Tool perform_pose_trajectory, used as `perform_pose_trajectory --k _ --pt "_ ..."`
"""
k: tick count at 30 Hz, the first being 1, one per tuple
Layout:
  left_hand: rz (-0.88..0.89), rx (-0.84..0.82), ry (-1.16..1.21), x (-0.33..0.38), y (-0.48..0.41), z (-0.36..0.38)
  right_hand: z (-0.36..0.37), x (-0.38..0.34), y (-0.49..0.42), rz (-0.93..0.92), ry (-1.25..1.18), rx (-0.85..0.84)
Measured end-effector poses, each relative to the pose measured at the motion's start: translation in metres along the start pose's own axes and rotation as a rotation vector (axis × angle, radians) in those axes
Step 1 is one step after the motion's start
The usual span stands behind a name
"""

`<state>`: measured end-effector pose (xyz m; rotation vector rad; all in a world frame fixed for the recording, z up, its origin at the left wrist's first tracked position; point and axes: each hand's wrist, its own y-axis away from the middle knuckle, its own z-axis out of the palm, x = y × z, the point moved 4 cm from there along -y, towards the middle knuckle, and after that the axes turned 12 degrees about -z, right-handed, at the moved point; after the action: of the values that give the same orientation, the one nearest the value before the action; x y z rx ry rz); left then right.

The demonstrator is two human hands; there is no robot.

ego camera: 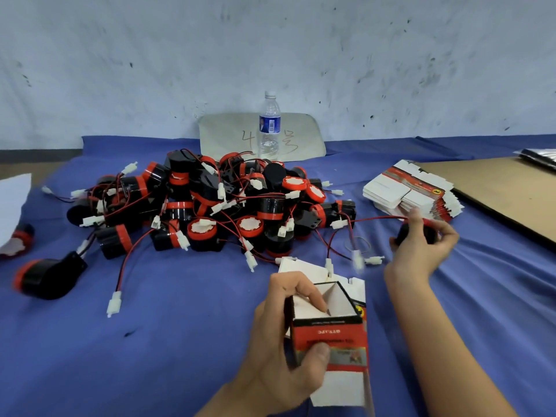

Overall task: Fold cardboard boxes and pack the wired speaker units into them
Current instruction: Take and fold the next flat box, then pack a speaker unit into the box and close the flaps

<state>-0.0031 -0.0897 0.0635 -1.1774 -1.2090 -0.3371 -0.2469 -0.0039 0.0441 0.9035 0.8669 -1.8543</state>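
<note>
My left hand (282, 341) grips an opened red, black and white cardboard box (331, 335) near the front of the table, thumb on its red face, a finger dipping into the open top. My right hand (421, 245) holds a black speaker unit (416, 233) to the right of the pile; its red and black wire (376, 219) trails left to a white plug. A big heap of black and red wired speaker units (210, 206) lies in the middle of the blue cloth. A stack of flat unfolded boxes (409, 191) sits behind my right hand.
A water bottle (269, 124) stands at the back before a grey board with writing (301, 136). A brown cardboard sheet (505, 194) lies at the right. Loose speaker units (48, 278) and white paper (12, 203) sit at the left edge. A rubber band (359, 243) lies near the right wrist.
</note>
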Motion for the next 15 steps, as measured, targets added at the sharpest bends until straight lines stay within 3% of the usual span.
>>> perform_pose_trajectory --k 4,7,12,15 --pt "-0.2 -0.034 0.229 -0.01 0.002 -0.002 -0.012 -0.015 -0.011 0.068 -0.248 0.233" --pt "-0.362 -0.005 0.498 -0.02 -0.002 -0.003 -0.021 -0.025 -0.018 0.147 -0.46 0.314" --pt "-0.628 0.301 0.856 -0.029 -0.005 -0.009 -0.024 -0.041 -0.016 0.162 -0.513 0.211" --pt "-0.736 0.357 0.948 -0.037 -0.006 -0.015 -0.027 -0.054 -0.007 0.157 -0.49 -0.021"
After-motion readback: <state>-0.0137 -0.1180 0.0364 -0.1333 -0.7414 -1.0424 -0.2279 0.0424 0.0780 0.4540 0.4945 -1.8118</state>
